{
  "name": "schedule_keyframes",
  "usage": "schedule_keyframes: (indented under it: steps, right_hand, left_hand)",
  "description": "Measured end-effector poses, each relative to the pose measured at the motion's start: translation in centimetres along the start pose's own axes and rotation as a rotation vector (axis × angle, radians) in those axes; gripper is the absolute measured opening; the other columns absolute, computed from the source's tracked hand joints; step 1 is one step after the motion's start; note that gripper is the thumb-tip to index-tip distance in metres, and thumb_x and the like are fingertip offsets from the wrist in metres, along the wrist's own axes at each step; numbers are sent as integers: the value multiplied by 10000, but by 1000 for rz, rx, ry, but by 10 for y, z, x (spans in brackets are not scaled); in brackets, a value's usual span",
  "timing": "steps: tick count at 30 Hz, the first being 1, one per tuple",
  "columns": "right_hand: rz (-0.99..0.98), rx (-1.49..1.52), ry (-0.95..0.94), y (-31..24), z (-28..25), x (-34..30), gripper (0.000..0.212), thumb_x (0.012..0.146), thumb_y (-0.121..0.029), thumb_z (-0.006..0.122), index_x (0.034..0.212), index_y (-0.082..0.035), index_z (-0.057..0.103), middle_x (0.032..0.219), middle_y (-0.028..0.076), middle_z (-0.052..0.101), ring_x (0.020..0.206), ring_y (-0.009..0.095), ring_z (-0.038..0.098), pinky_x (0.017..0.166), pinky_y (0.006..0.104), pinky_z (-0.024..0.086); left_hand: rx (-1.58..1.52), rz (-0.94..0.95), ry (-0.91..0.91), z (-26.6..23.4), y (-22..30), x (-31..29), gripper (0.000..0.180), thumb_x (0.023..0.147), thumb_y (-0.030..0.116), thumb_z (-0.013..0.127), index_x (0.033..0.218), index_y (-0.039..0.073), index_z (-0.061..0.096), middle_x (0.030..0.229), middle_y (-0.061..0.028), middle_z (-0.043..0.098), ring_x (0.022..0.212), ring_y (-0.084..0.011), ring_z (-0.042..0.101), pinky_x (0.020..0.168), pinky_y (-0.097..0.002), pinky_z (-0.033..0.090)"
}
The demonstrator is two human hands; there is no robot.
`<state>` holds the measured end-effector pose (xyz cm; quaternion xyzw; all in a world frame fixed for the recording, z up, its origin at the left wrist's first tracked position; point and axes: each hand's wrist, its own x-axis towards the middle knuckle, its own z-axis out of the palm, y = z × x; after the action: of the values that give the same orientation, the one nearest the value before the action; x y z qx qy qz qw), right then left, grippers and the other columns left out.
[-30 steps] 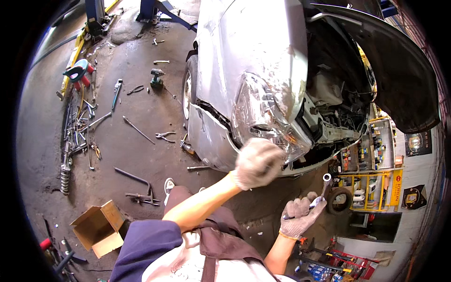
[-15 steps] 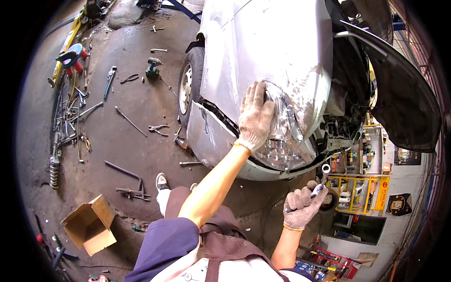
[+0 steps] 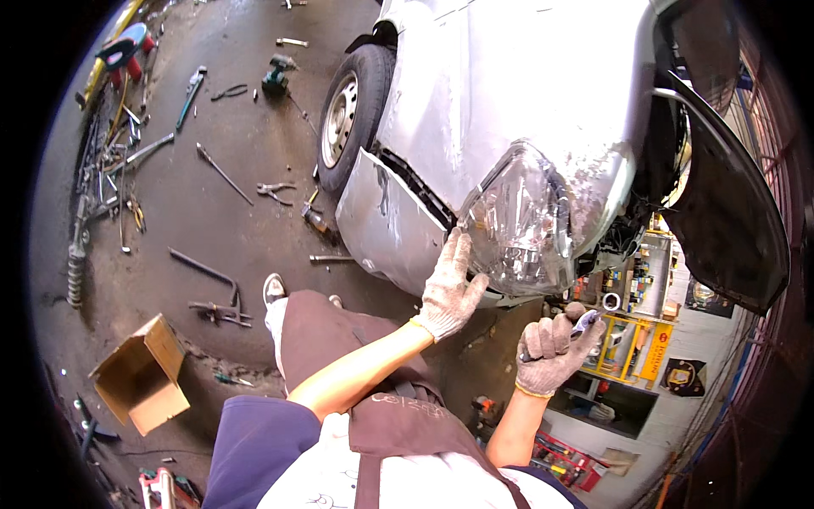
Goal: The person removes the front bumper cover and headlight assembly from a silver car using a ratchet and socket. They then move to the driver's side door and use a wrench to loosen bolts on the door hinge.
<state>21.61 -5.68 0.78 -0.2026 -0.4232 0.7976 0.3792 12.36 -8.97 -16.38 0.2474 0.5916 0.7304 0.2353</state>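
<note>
My left hand (image 3: 449, 293), in a knitted work glove, is open, its stretched fingers lying at the seam where the silver bumper (image 3: 386, 220) meets the clear headlight (image 3: 517, 216). The fingertips seem to touch the bumper's upper edge. My right hand (image 3: 553, 349), gloved too, is closed round a ring-ended wrench (image 3: 587, 320), whose ring points up and away from me. It is held to the right of the bumper, apart from the car. Scuffed, patchy paint (image 3: 600, 174) runs along the fender beside the headlight.
A raised dark hood (image 3: 729, 195) stands out at the right. The front wheel (image 3: 343, 119) is left of the bumper. On the floor lie a cordless drill (image 3: 275, 81), pliers (image 3: 275, 193), a pipe wrench (image 3: 192, 97) and an open cardboard box (image 3: 140, 373). Yellow shelving stands at the right.
My left hand has slid off the headlight and back toward me, to the bumper seam. The view has shifted, and the right hand still grips the wrench.
</note>
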Motion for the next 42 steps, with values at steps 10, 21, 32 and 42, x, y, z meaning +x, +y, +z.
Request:
schedule_keyframes:
  steps: [10,21,32,42]
  right_hand:
    - [108,-159,106,17,14,3,606,1040,-626,413,1186,-84,641,495,-71,267,386,60,184,378,265,192]
    - [140,-132,139,35,7,-2,661,1070,-582,367,1210,20,602,508,-50,321,384,62,211,368,260,197]
    - [61,1,252,15,-26,-47,532,1058,-574,412,1123,-93,628,519,-83,231,400,63,186,389,261,188]
    - [-68,151,478,2,-97,-144,463,1076,-481,454,1118,-59,639,548,-61,294,430,73,239,424,258,215]
  left_hand:
    - [-2,-249,35,-3,16,32,763,922,280,640,1527,-59,321,1568,-325,331,1421,-456,400,1167,-451,368]
    - [-77,-218,-10,-3,27,-5,796,871,186,687,1512,-108,316,1553,-399,281,1425,-522,360,1174,-474,357]
    - [-20,-442,-141,-21,30,38,702,940,348,629,1494,-33,428,1463,-272,523,1350,-377,531,1127,-403,413]
    - [-218,-294,43,45,8,-15,642,966,186,644,1512,-30,384,1171,-122,600,1109,-209,599,964,-317,483]
